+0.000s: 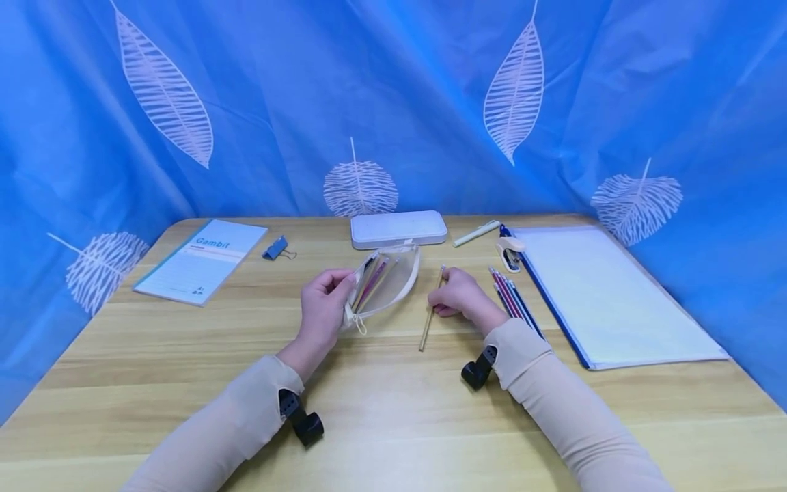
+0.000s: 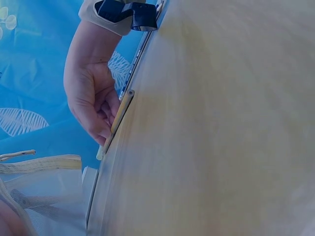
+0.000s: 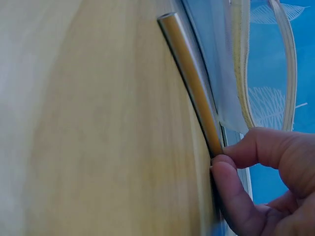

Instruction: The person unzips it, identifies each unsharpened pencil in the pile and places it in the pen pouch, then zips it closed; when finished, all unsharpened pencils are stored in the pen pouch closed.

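Observation:
My left hand (image 1: 324, 301) grips the near-left edge of a clear mesh zip pouch (image 1: 393, 283), its mouth held wide. Several pencils (image 1: 371, 280) lie inside it. To the right, my right hand (image 1: 458, 294) pinches a gold pencil (image 1: 425, 329) between thumb and fingers, close to the tabletop. In the right wrist view the gold pencil (image 3: 189, 73) shows its unsharpened end, with thumb and finger on its shaft. The left wrist view shows the pouch's zip edge (image 2: 44, 163) and the right hand (image 2: 91, 98) at the pencil.
Beside the right hand lie several pencils (image 1: 513, 297). Further right are a stapler (image 1: 510, 251) and a blue-edged folder with white paper (image 1: 615, 294). Behind the pouch sit a white case (image 1: 398, 229) and a pale green pen (image 1: 476, 233). At left are a notebook (image 1: 199, 263) and a blue binder clip (image 1: 275, 247).

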`<act>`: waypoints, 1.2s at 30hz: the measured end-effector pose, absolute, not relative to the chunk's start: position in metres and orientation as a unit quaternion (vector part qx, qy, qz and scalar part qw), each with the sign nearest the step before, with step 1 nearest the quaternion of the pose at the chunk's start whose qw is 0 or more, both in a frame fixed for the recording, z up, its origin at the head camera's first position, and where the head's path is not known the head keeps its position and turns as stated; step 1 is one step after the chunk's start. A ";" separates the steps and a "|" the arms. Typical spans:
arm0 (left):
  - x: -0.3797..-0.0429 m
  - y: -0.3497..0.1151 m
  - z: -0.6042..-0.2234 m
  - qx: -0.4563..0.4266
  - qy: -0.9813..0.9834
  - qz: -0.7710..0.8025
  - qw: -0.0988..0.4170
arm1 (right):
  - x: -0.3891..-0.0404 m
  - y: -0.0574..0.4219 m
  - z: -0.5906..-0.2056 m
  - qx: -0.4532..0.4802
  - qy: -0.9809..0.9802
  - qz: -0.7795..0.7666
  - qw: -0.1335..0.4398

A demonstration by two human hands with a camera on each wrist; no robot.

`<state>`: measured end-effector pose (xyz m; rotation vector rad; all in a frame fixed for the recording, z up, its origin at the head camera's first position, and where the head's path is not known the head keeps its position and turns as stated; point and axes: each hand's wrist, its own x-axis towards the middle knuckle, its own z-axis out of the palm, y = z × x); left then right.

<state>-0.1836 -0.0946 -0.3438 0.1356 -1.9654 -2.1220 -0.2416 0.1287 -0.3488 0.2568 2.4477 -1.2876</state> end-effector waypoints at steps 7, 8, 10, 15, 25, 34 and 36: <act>-0.184 -0.092 -0.345 0.047 -0.675 -0.726 0.126 | -0.241 0.124 -0.345 0.078 0.903 -0.383 0.178; -0.184 -0.092 -0.345 0.046 -0.674 -0.726 0.127 | -0.241 0.123 -0.344 0.079 0.906 -0.375 0.178; -0.183 -0.091 -0.345 0.045 -0.675 -0.725 0.128 | -0.241 0.122 -0.344 0.080 0.911 -0.362 0.180; -0.183 -0.091 -0.344 0.048 -0.677 -0.723 0.128 | -0.239 0.125 -0.345 0.080 0.895 -0.400 0.183; -0.183 -0.086 -0.346 0.035 -0.680 -0.722 0.126 | -0.230 0.154 -0.362 0.120 0.709 -0.674 0.166; -0.181 -0.076 -0.350 0.000 -0.698 -0.708 0.110 | -0.218 0.142 -0.351 0.171 0.546 -0.820 0.017; -0.180 -0.072 -0.350 -0.014 -0.701 -0.705 0.109 | -0.214 0.133 -0.346 0.165 0.534 -0.829 0.002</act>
